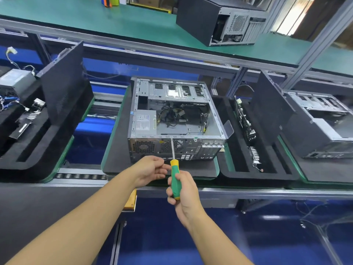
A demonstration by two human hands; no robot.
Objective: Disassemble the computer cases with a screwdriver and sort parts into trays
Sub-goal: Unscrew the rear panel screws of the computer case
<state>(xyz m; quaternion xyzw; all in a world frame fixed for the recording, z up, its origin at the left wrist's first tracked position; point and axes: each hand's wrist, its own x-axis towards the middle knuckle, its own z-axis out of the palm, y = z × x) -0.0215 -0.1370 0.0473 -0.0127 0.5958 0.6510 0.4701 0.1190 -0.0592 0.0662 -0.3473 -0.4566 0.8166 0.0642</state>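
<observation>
- The right hand [183, 190], at lower centre of the frame, wraps its fingers round the green-and-yellow plastic-handled screwdriver [175, 178].
- The left hand [150, 169], just left of the handle, has loosely curled fingers reaching the yellow collar. I cannot tell whether they pinch it or only touch it.
- The open grey steel computer case [175, 119] lies at frame centre, straight above both hands, rear panel facing them.
- The screwdriver's long axis runs nearly vertical in the frame, and its shaft crosses the rear panel with the tip near the upper edge.
- Judged from this, the next screw lies directly along the shaft, and the right hand is the nearer one to drive it.
- The black foam tray [257, 175] sits just right of the case.
</observation>
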